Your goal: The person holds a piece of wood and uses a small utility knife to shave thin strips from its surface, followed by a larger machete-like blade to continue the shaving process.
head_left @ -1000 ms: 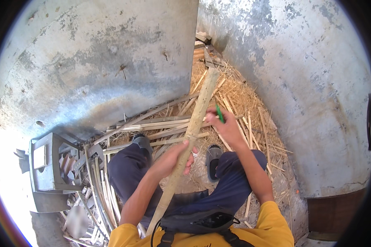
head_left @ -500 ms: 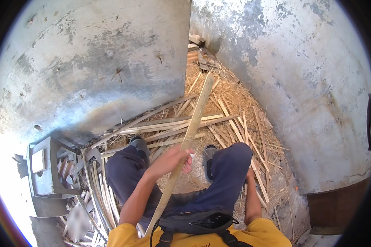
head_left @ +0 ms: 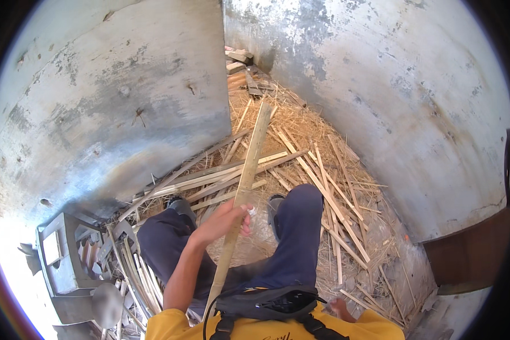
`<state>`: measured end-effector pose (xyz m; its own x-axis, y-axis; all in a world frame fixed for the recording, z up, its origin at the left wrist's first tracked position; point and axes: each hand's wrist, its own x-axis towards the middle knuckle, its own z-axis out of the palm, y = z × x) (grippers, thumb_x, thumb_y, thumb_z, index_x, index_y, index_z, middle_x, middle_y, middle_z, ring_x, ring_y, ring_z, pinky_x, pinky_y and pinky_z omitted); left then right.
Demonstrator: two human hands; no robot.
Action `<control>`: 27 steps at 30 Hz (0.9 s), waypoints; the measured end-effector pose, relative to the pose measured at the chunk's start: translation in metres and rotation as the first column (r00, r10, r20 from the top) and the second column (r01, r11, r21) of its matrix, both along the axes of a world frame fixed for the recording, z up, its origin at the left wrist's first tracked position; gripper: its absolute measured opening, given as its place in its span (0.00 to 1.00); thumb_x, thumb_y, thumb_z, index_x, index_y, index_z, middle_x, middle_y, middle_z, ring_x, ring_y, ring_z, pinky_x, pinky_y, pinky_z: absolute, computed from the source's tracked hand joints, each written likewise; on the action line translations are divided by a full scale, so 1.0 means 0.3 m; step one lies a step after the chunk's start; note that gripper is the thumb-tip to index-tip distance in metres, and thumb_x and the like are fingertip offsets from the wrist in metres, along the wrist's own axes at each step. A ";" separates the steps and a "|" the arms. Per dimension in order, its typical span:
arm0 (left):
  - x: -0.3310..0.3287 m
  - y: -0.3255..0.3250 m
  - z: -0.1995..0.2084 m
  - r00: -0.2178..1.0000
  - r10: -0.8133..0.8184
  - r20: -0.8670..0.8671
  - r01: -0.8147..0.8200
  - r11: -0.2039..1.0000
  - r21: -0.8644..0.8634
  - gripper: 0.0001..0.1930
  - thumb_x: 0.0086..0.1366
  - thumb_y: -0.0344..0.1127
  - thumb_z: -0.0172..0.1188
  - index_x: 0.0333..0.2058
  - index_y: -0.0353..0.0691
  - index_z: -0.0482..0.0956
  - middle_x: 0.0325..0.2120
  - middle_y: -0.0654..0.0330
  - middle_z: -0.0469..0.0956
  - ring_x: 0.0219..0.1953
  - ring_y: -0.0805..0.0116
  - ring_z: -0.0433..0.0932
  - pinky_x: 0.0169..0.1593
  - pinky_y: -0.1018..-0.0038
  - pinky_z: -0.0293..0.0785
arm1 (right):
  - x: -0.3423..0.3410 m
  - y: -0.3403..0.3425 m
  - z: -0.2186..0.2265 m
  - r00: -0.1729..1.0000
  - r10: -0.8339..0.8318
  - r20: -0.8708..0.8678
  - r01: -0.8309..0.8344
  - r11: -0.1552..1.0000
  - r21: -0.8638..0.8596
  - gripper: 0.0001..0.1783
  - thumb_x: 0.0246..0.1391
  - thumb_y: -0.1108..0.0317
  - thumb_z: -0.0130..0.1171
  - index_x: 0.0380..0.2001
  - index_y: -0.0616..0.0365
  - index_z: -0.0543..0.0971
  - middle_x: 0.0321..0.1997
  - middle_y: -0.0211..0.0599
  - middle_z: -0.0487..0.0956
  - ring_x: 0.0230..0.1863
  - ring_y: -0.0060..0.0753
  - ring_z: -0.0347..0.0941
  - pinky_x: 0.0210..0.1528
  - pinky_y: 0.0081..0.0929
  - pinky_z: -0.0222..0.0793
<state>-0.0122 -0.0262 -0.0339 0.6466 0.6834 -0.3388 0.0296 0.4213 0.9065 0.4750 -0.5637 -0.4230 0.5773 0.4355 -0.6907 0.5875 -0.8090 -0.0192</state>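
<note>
My left hand [head_left: 226,222] is wrapped round a long, flat bamboo strip [head_left: 249,170] at about its middle. The strip slants from my lap up between my knees, its far end raised over the straw. Something small and white [head_left: 251,211] shows at the fingers of this hand. At the lower right, beside my hip, only a small part of my right hand [head_left: 340,310] is visible, low near the floor. Its fingers are too hidden to show whether they hold anything. Thin strips [head_left: 360,300] lie close by it.
Bamboo strips [head_left: 209,177] lie crossed on straw [head_left: 289,119] beyond my feet. More strips [head_left: 144,277] are bundled at the left, near a grey metal frame [head_left: 68,258]. Worn walls [head_left: 153,73] close in on both sides; a brown panel [head_left: 467,252] stands at the right.
My right hand has drawn back from beside my right knee to near my hip. The view has shifted slightly right; my left hand still grips the bamboo strip.
</note>
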 end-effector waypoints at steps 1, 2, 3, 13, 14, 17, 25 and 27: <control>-0.008 -0.001 -0.004 1.000 0.001 -0.001 -0.001 1.000 -0.008 0.15 0.84 0.40 0.46 0.57 0.36 0.70 0.36 0.60 0.77 0.37 0.65 0.83 0.45 0.65 0.84 | -0.003 -0.110 0.019 0.998 -0.043 -0.035 0.039 0.994 -0.106 0.27 0.57 0.51 0.65 0.51 0.60 0.86 0.55 0.58 0.84 0.59 0.62 0.81 0.63 0.50 0.78; 0.012 0.000 0.007 1.000 -0.013 -0.015 0.013 1.000 -0.010 0.15 0.84 0.40 0.46 0.57 0.37 0.70 0.36 0.60 0.77 0.37 0.65 0.83 0.45 0.65 0.84 | -0.033 -0.193 -0.003 0.995 -0.082 -0.055 0.071 0.982 -0.175 0.26 0.57 0.51 0.65 0.50 0.60 0.86 0.55 0.58 0.85 0.59 0.62 0.81 0.62 0.50 0.78; 0.012 0.000 0.011 1.000 -0.017 -0.020 0.017 1.000 -0.010 0.14 0.84 0.41 0.46 0.57 0.37 0.70 0.36 0.60 0.77 0.37 0.66 0.83 0.45 0.65 0.84 | -0.058 -0.240 -0.004 0.992 -0.108 -0.060 0.092 0.968 -0.233 0.26 0.58 0.51 0.65 0.50 0.60 0.85 0.54 0.58 0.85 0.58 0.62 0.81 0.61 0.51 0.78; 0.087 -0.007 0.019 0.961 0.052 -0.271 0.073 0.899 0.431 0.19 0.82 0.47 0.51 0.53 0.36 0.80 0.39 0.60 0.77 0.43 0.69 0.79 0.49 0.68 0.77 | -0.033 0.783 0.238 0.956 -0.187 -0.226 0.266 0.226 0.937 0.13 0.74 0.62 0.57 0.47 0.63 0.81 0.39 0.32 0.82 0.39 0.23 0.77 0.40 0.28 0.74; 0.102 -0.003 0.022 0.957 0.055 -0.286 0.105 0.850 0.517 0.20 0.83 0.47 0.51 0.54 0.37 0.81 0.41 0.60 0.77 0.47 0.69 0.79 0.52 0.68 0.77 | 0.018 0.952 0.375 0.935 -0.173 -0.311 0.347 0.255 0.902 0.12 0.74 0.63 0.58 0.49 0.62 0.80 0.44 0.31 0.81 0.44 0.23 0.77 0.46 0.26 0.75; 0.076 -0.004 0.052 0.957 0.062 -0.283 0.143 0.747 0.649 0.19 0.81 0.46 0.55 0.59 0.39 0.78 0.43 0.59 0.78 0.49 0.70 0.80 0.53 0.69 0.77 | -0.257 1.382 1.025 0.832 0.136 -0.537 0.519 0.148 0.842 0.24 0.73 0.57 0.59 0.62 0.63 0.74 0.52 0.41 0.80 0.53 0.33 0.79 0.59 0.33 0.75; 0.072 -0.195 0.191 0.974 0.200 -0.103 -0.128 0.868 0.479 0.23 0.68 0.28 0.73 0.56 0.35 0.72 0.42 0.60 0.81 0.37 0.73 0.85 0.40 0.80 0.81 | -0.857 1.588 1.454 -0.119 0.573 -0.811 0.774 0.565 0.285 0.37 0.76 0.42 0.51 0.74 0.57 0.65 0.57 0.47 0.80 0.60 0.40 0.79 0.69 0.46 0.70; -0.006 -0.205 0.199 0.966 0.257 -0.032 -0.198 0.812 0.549 0.17 0.69 0.27 0.72 0.51 0.35 0.74 0.42 0.60 0.82 0.40 0.71 0.86 0.43 0.77 0.84 | -0.861 1.608 1.417 -0.198 0.520 -0.831 0.798 0.578 0.171 0.25 0.79 0.46 0.48 0.64 0.53 0.70 0.43 0.36 0.75 0.48 0.34 0.76 0.63 0.43 0.72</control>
